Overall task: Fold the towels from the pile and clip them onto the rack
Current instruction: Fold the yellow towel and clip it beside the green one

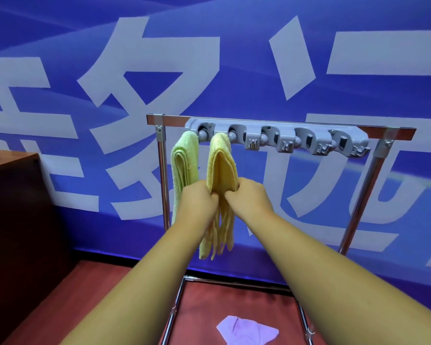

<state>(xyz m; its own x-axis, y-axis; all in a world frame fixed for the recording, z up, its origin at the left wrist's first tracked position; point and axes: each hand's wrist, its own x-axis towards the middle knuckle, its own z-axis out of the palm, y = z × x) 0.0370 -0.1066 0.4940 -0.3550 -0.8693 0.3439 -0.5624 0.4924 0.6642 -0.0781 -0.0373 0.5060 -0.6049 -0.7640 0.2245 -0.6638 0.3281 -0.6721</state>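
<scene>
Left hand (199, 199): fingers (211, 193) curled tight, gripping the yellow towel (220, 165) about mid-length from its left side. Right hand (249, 195): fingers curled the same way, pinching the same towel from the right. Your knuckles nearly meet in front of it.

Yellow towel: folded into a long narrow strip of soft terry with layered edges showing. It hangs vertically, top end up at the second clip from the left on the clip bar (284, 135). Can't tell if it's fully seated. The loose layered ends fan out below your hands.

Green towel (184, 158): same terry and same long fold, hanging from the first clip, just beside the yellow one.

Clip bar: grey moulded plastic with rounded housings, mounted on the rack (358, 195). The rack is shiny chrome tube with a flat top rail.

Purple towel (246, 332): crumpled, thin cloth on the red floor (110, 282) inside the rack's base.
</scene>
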